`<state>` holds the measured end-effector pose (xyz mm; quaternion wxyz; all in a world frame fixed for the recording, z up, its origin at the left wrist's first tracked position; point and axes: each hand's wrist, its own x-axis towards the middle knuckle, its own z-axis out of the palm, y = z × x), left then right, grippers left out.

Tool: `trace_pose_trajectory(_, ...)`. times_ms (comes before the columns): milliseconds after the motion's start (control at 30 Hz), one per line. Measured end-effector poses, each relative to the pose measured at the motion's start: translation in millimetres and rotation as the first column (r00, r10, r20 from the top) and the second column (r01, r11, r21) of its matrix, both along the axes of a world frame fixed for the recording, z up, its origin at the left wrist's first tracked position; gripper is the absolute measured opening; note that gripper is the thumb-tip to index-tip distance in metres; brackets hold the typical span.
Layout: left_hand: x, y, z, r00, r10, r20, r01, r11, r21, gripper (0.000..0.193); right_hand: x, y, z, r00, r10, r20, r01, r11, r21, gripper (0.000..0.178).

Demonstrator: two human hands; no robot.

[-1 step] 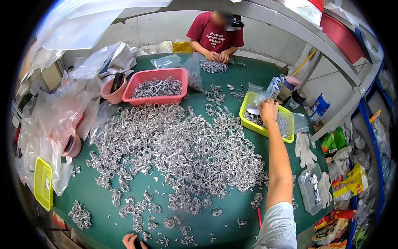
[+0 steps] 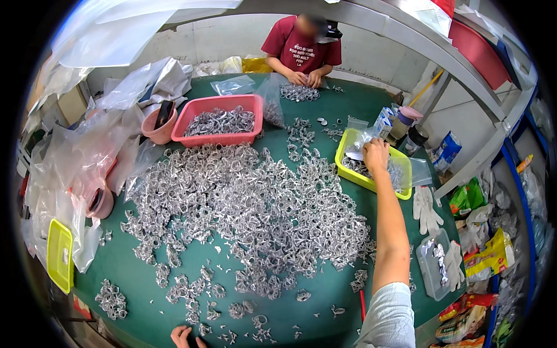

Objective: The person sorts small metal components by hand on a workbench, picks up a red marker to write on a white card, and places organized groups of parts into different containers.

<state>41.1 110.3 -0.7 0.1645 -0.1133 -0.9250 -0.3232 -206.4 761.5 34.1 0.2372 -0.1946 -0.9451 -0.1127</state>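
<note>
The person's right hand was over the yellow-green basket on the right side of the green table, its fingers bent down toward the contents; whether they pinched anything could not be told. Just beside the fingertips showed a white slip, and in the basket lay silvery metal pieces with clear plastic around them. The left hand was at the near edge, partly cut off by the frame, its fingers bent beside a few loose metal pieces; its grip could not be told either. A broad heap of ring-like metal pieces covered the middle of the table, thinning into scattered clusters on the near side, with a separate small pile at the near left. Beyond the heap, toward the far left, stood a pink tray holding more such pieces, with a clear bag just to its right. At the far side a co-worker in a dark red shirt had both hands together behind a little mound of pieces. On the right, nearer than the basket, lay a white glove and a clear plastic box. A red stick lay left of the person's right sleeve.
</note>
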Motion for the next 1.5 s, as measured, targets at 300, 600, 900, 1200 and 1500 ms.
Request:
trace_pose_trajectory(300,-2,-1,0,1.0,-0.011,-0.006,0.011,0.999,0.031,0.034,-2,-1,-12,0.99,0.107,0.087,-0.106,0.994,-0.017,0.009)
trace_pose_trajectory(600,1,-1,3,0.999,0.044,0.027,-0.047,0.995,0.087,0.034,0,-8,-2,0.969,0.001,-0.248,-0.012,0.999,-0.044,0.009)
trace_pose_trajectory(900,-1,-9,-19,0.998,-0.019,0.064,0.011,0.992,0.123,0.046,51,-90,44,0.669,0.196,-0.717,-0.547,0.783,-0.297,0.008)
trace_pose_trajectory(1200,1,-16,-5,0.989,-0.112,-0.092,0.124,0.983,0.132,0.032,252,-318,41,0.312,0.926,-0.211,-0.946,0.323,0.017,0.029)
trace_pose_trajectory(1500,32,56,39,0.6,-0.784,0.16,0.661,0.599,0.453,0.047,376,-365,-7,0.566,0.771,-0.294,-0.825,0.523,-0.216,0.025)
